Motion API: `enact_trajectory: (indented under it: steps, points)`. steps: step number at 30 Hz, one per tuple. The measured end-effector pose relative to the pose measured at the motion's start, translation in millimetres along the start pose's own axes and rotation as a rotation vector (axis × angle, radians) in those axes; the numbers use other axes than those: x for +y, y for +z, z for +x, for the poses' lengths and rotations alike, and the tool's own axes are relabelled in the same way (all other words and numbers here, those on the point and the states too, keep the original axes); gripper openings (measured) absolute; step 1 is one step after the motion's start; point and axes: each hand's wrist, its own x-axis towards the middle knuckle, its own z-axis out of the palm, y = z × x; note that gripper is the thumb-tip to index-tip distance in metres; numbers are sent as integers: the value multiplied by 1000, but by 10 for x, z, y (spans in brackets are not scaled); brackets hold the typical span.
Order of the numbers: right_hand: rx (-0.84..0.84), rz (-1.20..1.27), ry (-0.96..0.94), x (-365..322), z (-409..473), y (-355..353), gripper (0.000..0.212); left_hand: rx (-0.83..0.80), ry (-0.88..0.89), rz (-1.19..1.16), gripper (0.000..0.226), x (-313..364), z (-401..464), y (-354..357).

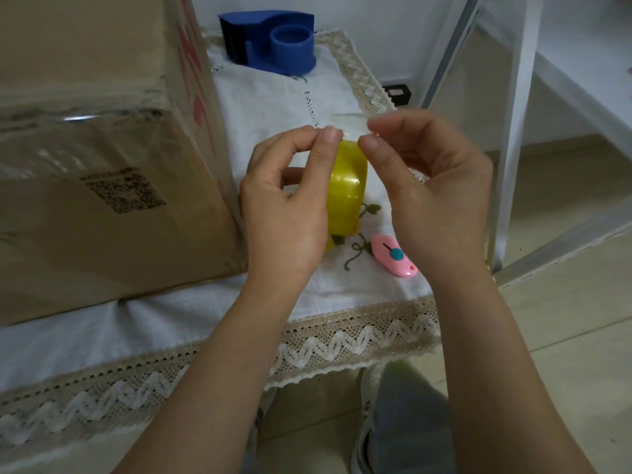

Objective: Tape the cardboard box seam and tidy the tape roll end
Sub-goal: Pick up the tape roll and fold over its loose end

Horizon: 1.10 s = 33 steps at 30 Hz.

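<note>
Lace trim of the white tablecloth point(342, 340) hangs over the near table edge, with the person's forearms reaching over it. Just beyond, the left hand point(287, 213) is wrapped around the yellow tape roll point(347, 189), which stands on edge above the cloth, thumb and forefinger pinched at its top. The right hand point(434, 196) pinches there too, thumb against forefinger, apparently on the clear free tape end point(349, 123), which is barely visible. Judging by this, the roll end is being tidied, perhaps folded into a tab.

The thin film could stick to the fingertips, crease or fold crookedly if the two pinches pull unevenly; it could also snap back onto the roll and be hard to find.

A pink box cutter point(393, 255) lies on the cloth just right of the roll, below the right hand. The cardboard box point(102, 159) fills the left side, glossy tape already across its face. Farther back sits a blue tape dispenser point(273, 41), well clear.
</note>
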Motion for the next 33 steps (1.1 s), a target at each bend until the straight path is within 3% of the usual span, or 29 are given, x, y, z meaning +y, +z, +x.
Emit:
enact_trajectory:
  steps: [13,21,33]
  points:
    - [-32,24,-32,8,16,-33,23,-19,99,10,13,82,-44,-10]
    - [-54,60,-33,43,25,-66,20,-51,145,-112,30,100,-23,-57]
    - [-74,-23,-63,24,17,-92,23,-78,189,-31,21,112,-6,-65]
